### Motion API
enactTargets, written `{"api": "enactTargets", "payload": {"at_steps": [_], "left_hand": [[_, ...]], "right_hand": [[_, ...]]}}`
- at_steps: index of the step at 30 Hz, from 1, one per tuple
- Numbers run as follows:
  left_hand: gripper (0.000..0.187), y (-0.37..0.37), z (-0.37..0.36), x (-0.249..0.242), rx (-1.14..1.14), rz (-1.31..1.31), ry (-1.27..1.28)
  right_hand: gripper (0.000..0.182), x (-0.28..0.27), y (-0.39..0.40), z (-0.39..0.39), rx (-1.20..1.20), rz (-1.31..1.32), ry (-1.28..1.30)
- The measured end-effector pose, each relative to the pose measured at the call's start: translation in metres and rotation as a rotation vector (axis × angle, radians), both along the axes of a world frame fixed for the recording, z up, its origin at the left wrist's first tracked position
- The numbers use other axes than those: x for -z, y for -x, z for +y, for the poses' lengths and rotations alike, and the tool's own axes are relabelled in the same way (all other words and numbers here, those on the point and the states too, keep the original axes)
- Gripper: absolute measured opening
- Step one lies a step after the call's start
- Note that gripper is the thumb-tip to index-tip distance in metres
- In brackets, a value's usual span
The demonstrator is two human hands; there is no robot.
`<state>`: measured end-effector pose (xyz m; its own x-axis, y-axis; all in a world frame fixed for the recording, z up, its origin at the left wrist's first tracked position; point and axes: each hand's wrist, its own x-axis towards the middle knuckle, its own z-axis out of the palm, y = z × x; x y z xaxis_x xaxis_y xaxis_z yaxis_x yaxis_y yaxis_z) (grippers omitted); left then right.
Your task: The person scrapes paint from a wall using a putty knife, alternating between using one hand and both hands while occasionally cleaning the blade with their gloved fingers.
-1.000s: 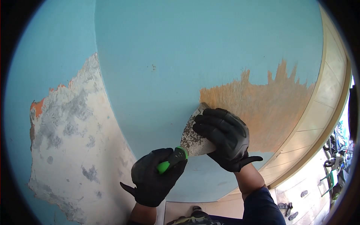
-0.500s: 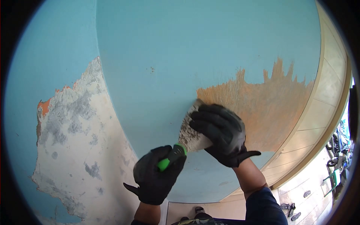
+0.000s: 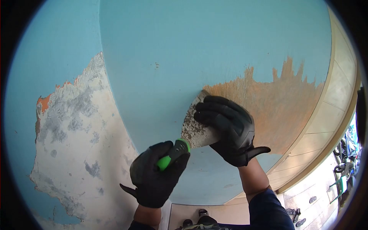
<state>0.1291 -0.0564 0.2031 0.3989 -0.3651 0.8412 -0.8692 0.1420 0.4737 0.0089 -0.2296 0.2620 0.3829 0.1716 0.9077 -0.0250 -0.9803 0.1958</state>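
The left hand [image 3: 159, 174] grips a scraper [image 3: 190, 132] by its green-and-black handle [image 3: 179, 150]; the right hand [image 3: 228, 126] lies across the blade [image 3: 196, 135], whether clasping cannot be told. The tool sits at a brown patch's [image 3: 278, 109] left edge on the blue wall [image 3: 211, 38].

I counted two gloved hands, my left hand [image 3: 159, 174] and my right hand [image 3: 228, 130], on one scraper [image 3: 195, 130]. Two blue walls, a left wall [image 3: 53, 53] and a right wall [image 3: 211, 42], met at one corner, each bearing one scraped area: one pale patch [image 3: 71, 149] along that corner, one brown patch [image 3: 278, 111] reaching the right wall's far edge. I had two feet [image 3: 203, 212] below, and at least three sandals [image 3: 312, 199] lay on the paving [image 3: 297, 191]
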Motion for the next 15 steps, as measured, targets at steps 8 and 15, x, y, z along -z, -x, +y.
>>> {"api": "enactTargets", "payload": {"at_steps": [8,15], "left_hand": [[0.032,0.000,-0.001,-0.009,0.027,0.098,-0.053],[0.029,0.023,0.030,0.117,0.396,0.381,-0.602]], "right_hand": [[0.039,-0.014,-0.003,0.001,0.023,0.014,0.028],[0.033,0.112,0.081,0.023,0.077,0.576,-0.325]]}}
